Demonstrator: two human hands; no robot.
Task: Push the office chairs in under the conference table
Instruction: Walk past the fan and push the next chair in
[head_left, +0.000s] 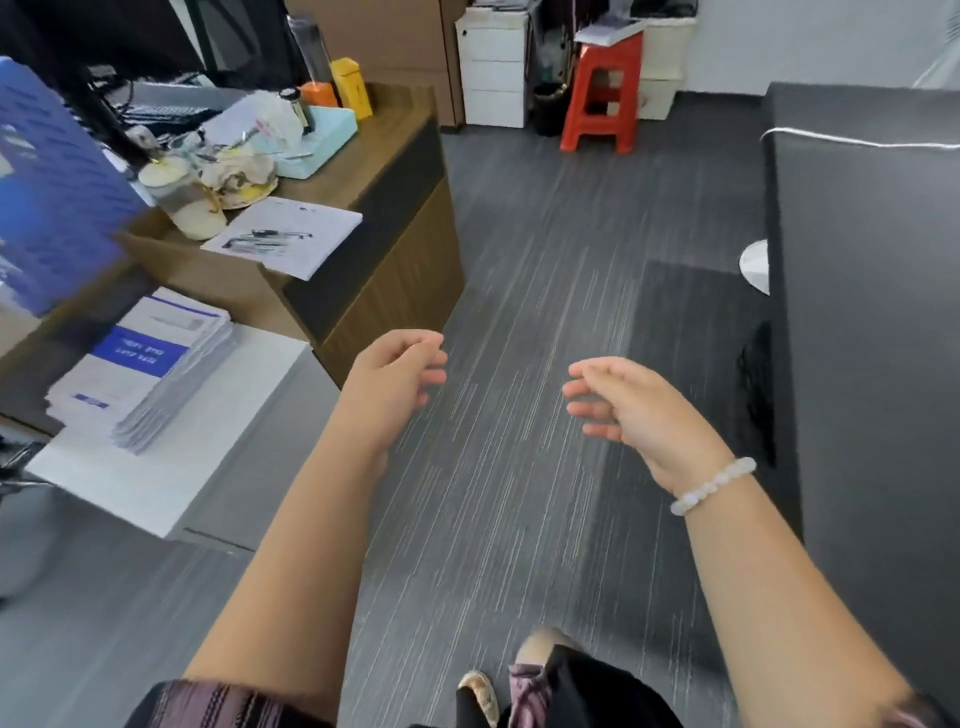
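Both my hands hover over the grey carpet in the aisle, holding nothing. My left hand (396, 375) has loosely curled fingers, spread apart. My right hand (631, 410), with a white bead bracelet at the wrist, is also loosely open. The dark conference table (872, 270) runs along the right edge of the head view. Under its edge shows a dark shape (757, 395), probably part of an office chair, and a silvery round base (756, 266). No chair is touched by either hand.
A wooden desk (395, 171) cluttered with papers, a cup and boxes stands on the left, with a white cabinet (171, 467) holding stacked booklets beside it. A red plastic stool (605, 91) and white drawer units (493, 67) stand at the far end. A white cable (857, 140) lies on the table.
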